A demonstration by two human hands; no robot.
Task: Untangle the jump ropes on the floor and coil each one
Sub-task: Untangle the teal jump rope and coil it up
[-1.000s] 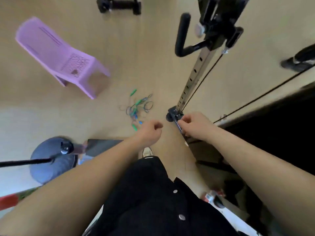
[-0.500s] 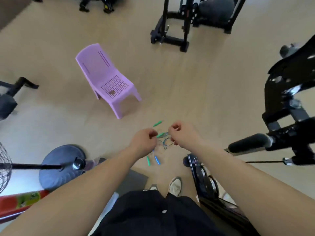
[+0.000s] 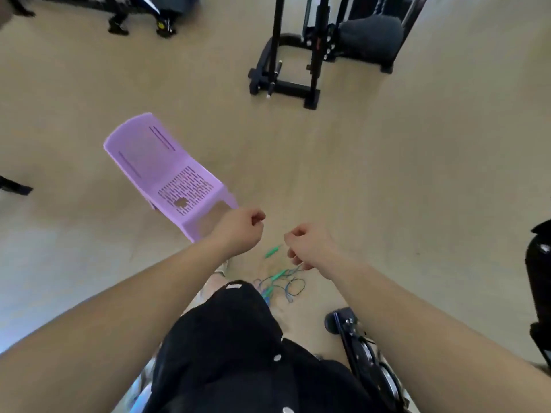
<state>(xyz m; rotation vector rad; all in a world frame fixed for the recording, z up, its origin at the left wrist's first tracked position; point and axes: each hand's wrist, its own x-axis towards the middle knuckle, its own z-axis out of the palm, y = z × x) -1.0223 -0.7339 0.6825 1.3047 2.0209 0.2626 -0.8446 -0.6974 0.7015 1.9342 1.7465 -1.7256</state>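
Note:
A tangle of thin blue and green jump ropes (image 3: 286,283) with green handles lies on the tan floor just in front of my feet. One green handle (image 3: 272,251) lies apart at the far side of the heap. My left hand (image 3: 240,231) is held out above the floor, fingers curled into a loose fist, nothing seen in it. My right hand (image 3: 307,245) hovers above the tangle with fingers curled, holding nothing that I can make out. Part of the heap is hidden behind my black shirt.
A purple plastic chair (image 3: 167,174) stands on the floor to the left of my hands. Black gym machines (image 3: 298,55) stand at the back. A black machine base (image 3: 357,347) sits by my right arm, and more black equipment (image 3: 539,278) is at the right edge.
The view has swung over the second. My hands have moved apart a little, and the rope tangle now lies lower in view, below my right hand.

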